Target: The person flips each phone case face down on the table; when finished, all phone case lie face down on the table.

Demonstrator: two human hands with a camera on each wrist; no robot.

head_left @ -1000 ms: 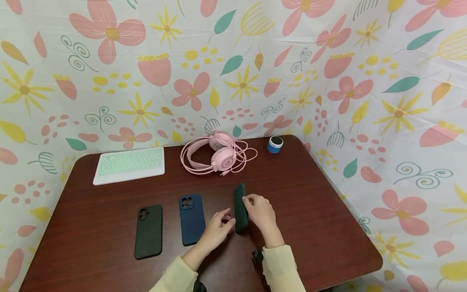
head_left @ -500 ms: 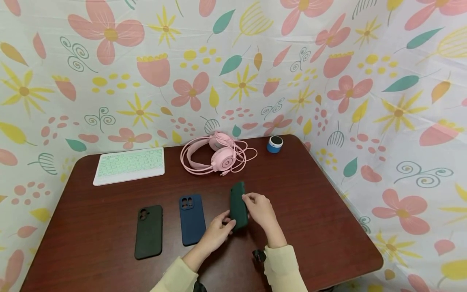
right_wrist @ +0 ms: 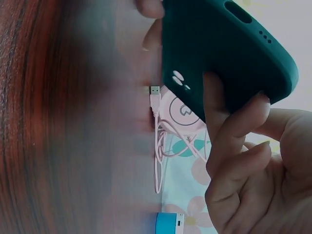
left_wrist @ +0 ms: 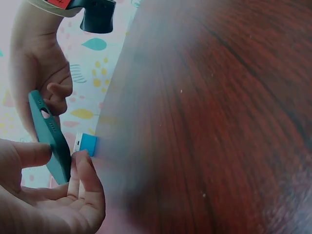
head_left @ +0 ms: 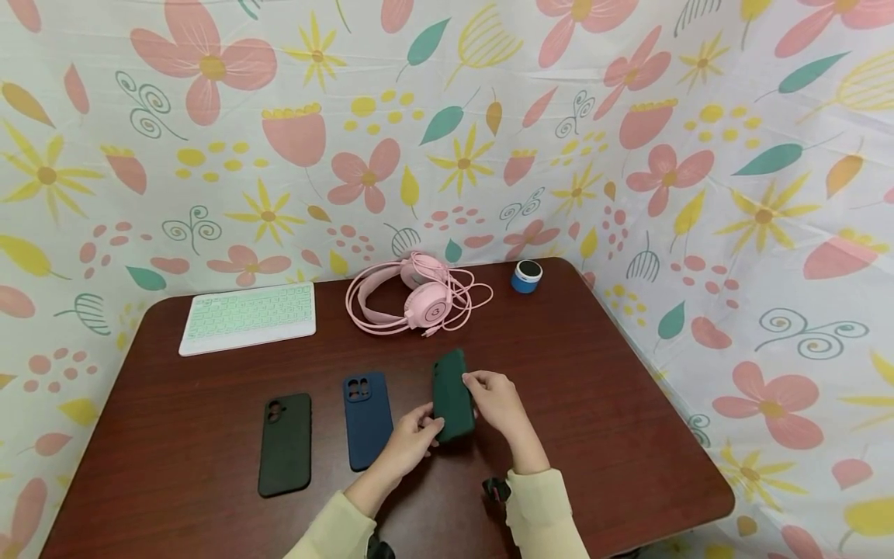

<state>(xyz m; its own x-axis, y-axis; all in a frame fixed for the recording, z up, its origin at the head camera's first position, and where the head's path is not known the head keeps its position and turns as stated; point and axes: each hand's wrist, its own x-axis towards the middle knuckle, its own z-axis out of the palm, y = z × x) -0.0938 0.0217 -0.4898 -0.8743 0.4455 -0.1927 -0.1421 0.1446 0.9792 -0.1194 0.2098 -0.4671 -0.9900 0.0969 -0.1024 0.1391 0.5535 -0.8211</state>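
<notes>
Both my hands hold a dark green phone case just above the table, tilted, with its back turned partly toward the head camera. My left hand pinches its lower left edge, thumb on the near face and fingers behind. At the opposite edge my right hand grips it between thumb and fingers. In the left wrist view the bottom edge of the case shows its port opening. The right wrist view catches camera holes in the case. Left of the hands lie a blue phone case and a blackish-green phone case.
Pink headphones with a coiled cable lie at the back middle of the brown table. A white keyboard with green keys is at the back left. The small blue speaker stands back right. Patterned cloth hangs behind.
The green case has turned from nearly edge-on to showing its back, shifting slightly left. My left hand, apart from it a second ago, now grips its left edge. My right hand keeps hold.
</notes>
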